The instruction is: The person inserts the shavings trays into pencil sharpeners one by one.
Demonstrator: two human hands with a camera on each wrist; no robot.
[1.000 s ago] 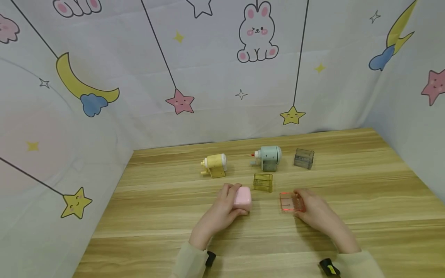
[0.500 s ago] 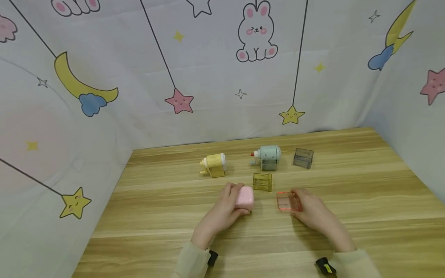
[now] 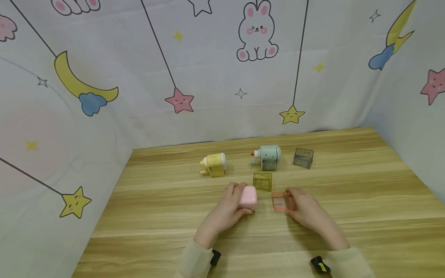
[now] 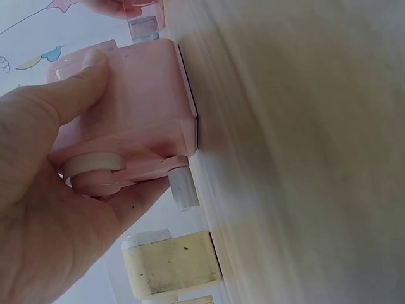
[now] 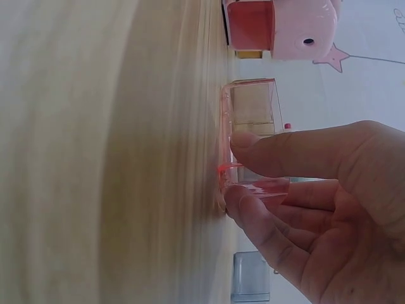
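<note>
Fingers (image 4: 95,66) of the left hand (image 3: 225,207) are curled round a pink sharpener (image 3: 248,198), the thumb on one broad face; the fingers behind it are mostly hidden. In the head view the hand covers its left part, crank included; the left wrist view shows that crank's grey knob (image 4: 183,189). The right wrist view cuts the sharpener off at the top, yet shows its open drawer slot and a dark round hole.

The right hand (image 3: 307,206) pinches a clear red drawer (image 3: 280,201) between thumb and fingers, its near end hidden by them. It lies just right of the sharpener, slot facing it, with a gap between; whether it touches the wooden table (image 3: 146,216) is hard to tell.

Behind them lie an olive-yellow clear drawer (image 3: 262,182), a yellow sharpener (image 3: 215,165), a blue-green sharpener (image 3: 269,157) and a smoky grey drawer (image 3: 303,158). Dark specks on the yellow and blue-green bodies are too small to make out. A black wrist strap (image 3: 320,265) bears a yellow patch, unreadable. Upper figures on the printed backdrop (image 3: 212,69) are cut off.
</note>
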